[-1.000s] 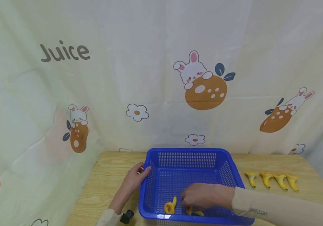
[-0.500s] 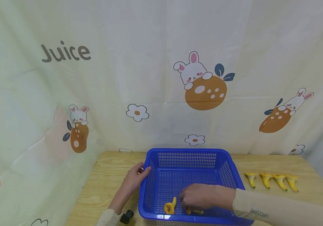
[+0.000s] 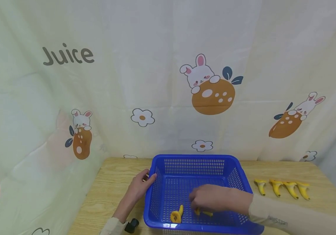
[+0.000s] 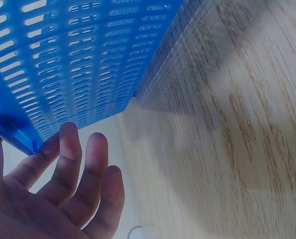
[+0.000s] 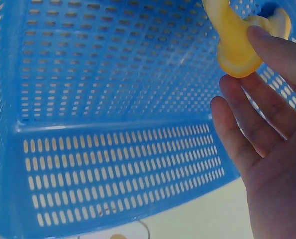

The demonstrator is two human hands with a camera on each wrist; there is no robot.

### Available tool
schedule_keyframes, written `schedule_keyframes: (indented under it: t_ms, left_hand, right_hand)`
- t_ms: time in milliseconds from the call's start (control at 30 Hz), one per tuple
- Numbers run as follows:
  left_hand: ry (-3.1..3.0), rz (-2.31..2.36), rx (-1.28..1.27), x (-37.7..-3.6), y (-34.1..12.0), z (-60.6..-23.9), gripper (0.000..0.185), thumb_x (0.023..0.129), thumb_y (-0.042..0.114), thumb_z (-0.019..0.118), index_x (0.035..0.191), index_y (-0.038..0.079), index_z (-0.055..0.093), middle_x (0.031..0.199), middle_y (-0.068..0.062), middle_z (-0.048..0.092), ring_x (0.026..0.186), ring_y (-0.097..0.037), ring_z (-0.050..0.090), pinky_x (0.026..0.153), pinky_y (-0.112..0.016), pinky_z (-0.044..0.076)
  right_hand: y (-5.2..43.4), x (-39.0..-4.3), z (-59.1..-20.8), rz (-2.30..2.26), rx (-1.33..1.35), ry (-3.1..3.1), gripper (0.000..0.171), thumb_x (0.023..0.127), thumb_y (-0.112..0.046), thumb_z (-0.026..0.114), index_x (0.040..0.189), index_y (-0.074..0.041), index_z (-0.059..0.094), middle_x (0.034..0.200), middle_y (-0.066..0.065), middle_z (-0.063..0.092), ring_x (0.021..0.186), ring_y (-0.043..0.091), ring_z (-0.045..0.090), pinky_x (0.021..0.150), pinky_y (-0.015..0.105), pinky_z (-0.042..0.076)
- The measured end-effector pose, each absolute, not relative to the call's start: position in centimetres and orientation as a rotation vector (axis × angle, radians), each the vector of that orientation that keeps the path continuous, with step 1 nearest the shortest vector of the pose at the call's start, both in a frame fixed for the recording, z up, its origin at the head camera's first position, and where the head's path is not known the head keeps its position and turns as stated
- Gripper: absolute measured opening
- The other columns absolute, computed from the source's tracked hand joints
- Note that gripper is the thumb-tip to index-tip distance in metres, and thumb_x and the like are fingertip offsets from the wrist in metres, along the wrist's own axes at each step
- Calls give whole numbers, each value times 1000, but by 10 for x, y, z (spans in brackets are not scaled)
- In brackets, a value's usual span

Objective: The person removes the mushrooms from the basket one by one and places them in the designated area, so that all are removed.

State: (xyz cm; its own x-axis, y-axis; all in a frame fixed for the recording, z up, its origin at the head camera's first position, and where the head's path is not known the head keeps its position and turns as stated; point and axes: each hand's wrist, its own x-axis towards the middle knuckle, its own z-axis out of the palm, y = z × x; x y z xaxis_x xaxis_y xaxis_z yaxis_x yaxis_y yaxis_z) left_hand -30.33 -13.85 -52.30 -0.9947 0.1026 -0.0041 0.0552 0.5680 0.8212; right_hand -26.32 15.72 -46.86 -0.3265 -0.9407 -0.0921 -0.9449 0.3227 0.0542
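While the left hand rests open against the blue basket, the right hand pinches a yellow banana piece. It lies crosswise beneath the fingertips.

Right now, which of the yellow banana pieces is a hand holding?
The banana piece inside the blue basket, under the right hand; the others lie untouched.

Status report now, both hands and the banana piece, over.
Left hand open against basket. Right hand pinches banana piece inside it. Nothing blocking.
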Motion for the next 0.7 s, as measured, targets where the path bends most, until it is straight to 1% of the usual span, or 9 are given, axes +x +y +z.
schedule_keyframes:
  t_ms: [367,533,700]
  left_hand:
    - [2736,1427,139,-303,-138,-523,35,99,46,58,108,12,63,92,-8,64,74,-17,60,62,-29,55]
    - [2732,1430,138,-303,-138,-523,35,99,46,58,108,12,63,92,-8,65,74,-17,60,62,-29,55]
    - [2741,1422,138,-303,-139,-524,36,99,47,58,108,12,63,93,-8,65,75,-17,61,62,-29,55]
  right_hand:
    - [177,-268,-448,83,-1778,2605,10,88,-20,76,96,-25,78,92,-15,67,84,-3,61,75,10,49]
    - [193,-273,-440,61,-1700,2676,8,88,-17,77,93,-24,76,93,-13,67,87,1,62,77,14,51]
    - [210,-276,-429,-12,-1649,2728,12,85,-14,79,93,-22,75,97,-11,68,91,7,64,78,18,54]
